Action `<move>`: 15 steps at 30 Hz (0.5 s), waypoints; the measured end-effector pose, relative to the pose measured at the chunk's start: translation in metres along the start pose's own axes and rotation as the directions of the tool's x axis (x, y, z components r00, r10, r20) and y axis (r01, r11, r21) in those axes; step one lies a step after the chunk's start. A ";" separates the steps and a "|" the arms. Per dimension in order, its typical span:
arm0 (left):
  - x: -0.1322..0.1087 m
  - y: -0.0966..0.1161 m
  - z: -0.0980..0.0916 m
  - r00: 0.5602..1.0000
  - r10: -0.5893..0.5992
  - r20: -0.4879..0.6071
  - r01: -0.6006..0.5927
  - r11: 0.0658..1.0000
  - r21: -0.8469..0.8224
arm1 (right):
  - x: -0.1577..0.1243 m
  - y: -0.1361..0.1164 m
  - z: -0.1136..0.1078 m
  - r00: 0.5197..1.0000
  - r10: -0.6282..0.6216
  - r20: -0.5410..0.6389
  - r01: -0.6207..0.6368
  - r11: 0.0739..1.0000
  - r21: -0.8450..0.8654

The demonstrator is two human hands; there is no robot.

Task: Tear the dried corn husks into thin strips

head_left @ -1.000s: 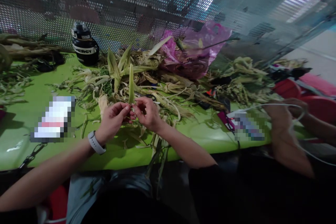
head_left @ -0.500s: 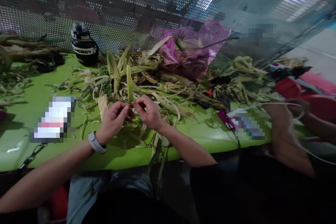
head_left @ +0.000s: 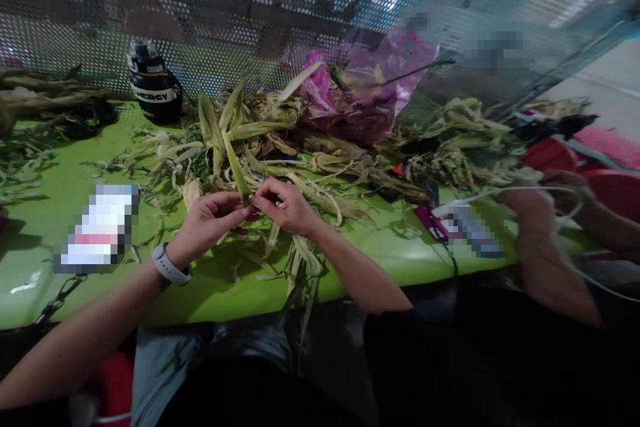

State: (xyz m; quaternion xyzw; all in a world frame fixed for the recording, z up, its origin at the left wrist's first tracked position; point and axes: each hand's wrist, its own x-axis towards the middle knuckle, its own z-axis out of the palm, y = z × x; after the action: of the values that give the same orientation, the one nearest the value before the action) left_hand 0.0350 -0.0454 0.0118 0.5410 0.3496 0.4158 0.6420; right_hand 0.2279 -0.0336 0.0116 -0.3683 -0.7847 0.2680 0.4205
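A pale green strip of corn husk (head_left: 235,165) rises from between my fingertips, leaning to the left. My left hand (head_left: 213,219), with a light watch band at the wrist, pinches its lower end. Right beside it, my right hand (head_left: 284,208) is closed in a pinch at the same end of the strip, and the fingertips of both hands nearly meet. Behind the hands lies a heap of dry and green corn husks (head_left: 325,163), some upright. More husk strips (head_left: 305,267) hang over the table's front edge.
On the green table (head_left: 210,297) stand a black bottle (head_left: 155,90) and a pink plastic bag (head_left: 365,103). A phone (head_left: 97,227) lies left, another phone (head_left: 475,230) right, with a white cable. At the right are a co-worker's arms (head_left: 537,233). A perforated metal screen (head_left: 225,20) closes the back.
The husk strip has tipped from upright to leaning left. My left hand has turned flatter, its fingers now stretched toward the right hand. The view has shifted slightly.
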 end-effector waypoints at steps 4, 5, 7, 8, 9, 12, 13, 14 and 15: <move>0.001 0.002 -0.002 0.999 -0.023 0.030 0.024 1.000 -0.017 | 0.000 -0.001 -0.001 1.000 -0.028 -0.013 0.027 0.999 -0.033; 0.001 0.002 -0.002 0.999 -0.021 0.032 0.022 1.000 -0.014 | 0.000 -0.001 0.000 0.999 -0.033 -0.023 0.032 0.999 -0.041; 0.002 0.000 -0.003 1.000 -0.004 0.026 0.004 1.000 -0.007 | -0.001 0.000 0.001 0.998 -0.043 -0.052 0.040 0.998 -0.052; 0.002 -0.001 -0.002 1.000 0.007 0.016 -0.007 1.000 -0.011 | -0.001 0.000 0.001 0.996 -0.050 -0.074 0.046 0.997 -0.054; 0.002 -0.001 -0.002 1.000 0.016 0.003 -0.016 1.000 -0.024 | -0.002 0.001 0.001 0.993 -0.057 -0.101 0.052 0.997 -0.055; 0.002 -0.001 -0.001 1.000 0.015 -0.025 -0.017 0.996 -0.083 | -0.002 0.003 0.000 0.977 -0.120 -0.178 0.107 0.991 -0.083; 0.002 0.000 -0.001 1.000 0.011 -0.025 -0.014 0.995 -0.102 | -0.002 0.003 0.000 0.972 -0.162 -0.172 0.146 0.984 -0.105; 0.002 0.000 0.000 1.000 0.008 -0.023 -0.011 0.992 -0.123 | -0.001 0.004 0.000 0.965 -0.214 -0.153 0.194 0.972 -0.131; 0.002 0.001 0.001 1.000 0.005 -0.020 -0.008 0.989 -0.145 | -0.001 0.005 0.000 0.955 -0.268 -0.127 0.246 0.956 -0.162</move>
State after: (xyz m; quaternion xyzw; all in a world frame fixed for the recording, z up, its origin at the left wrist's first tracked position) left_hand 0.0360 -0.0441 0.0129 0.4899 0.3230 0.4475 0.6749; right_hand 0.2301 -0.0313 0.0078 -0.3111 -0.8100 0.1256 0.4809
